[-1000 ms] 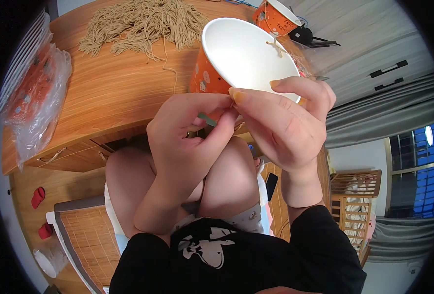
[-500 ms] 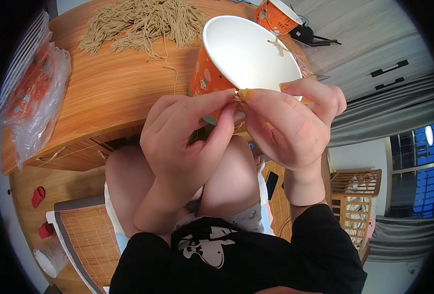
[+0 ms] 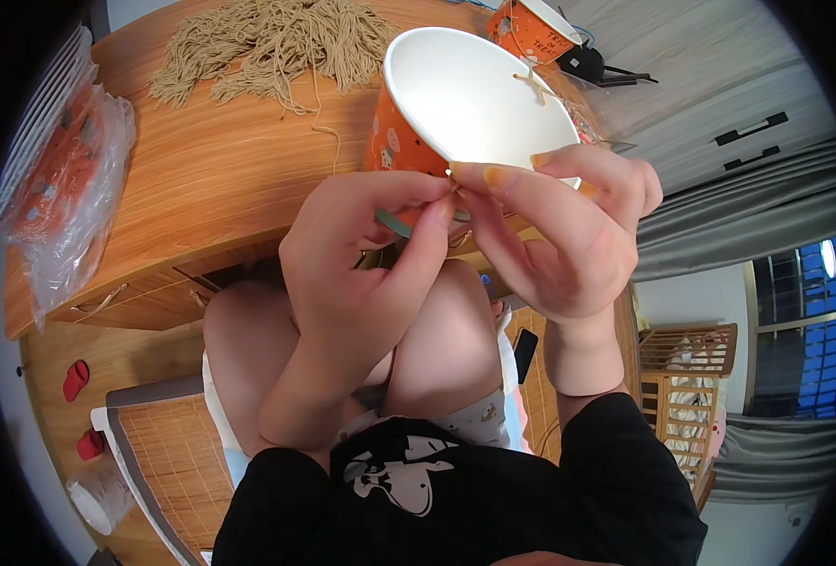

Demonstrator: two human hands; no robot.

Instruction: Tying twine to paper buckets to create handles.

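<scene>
An orange paper bucket with a white inside leans at the desk's front edge, its mouth tilted up toward me. At its near rim my left hand is closed, thumb and forefinger pinching a small piece of tan cord. My right hand pinches at the same spot, its fingertips meeting the left ones, while its outer fingers lie over the bucket's rim. Most of the cord is hidden by my fingers. Across the bucket, a knotted tan cord shows on the inner wall near the far rim.
A heap of tan cord lies at the back of the wooden desk, one strand trailing toward the bucket. Another orange bucket stands behind. Plastic-wrapped orange buckets sit at the left. A dark phone lies beside my leg.
The bucket has shifted slightly left and tilted a little. Both hands moved slightly with it, still pinching at the near rim.
</scene>
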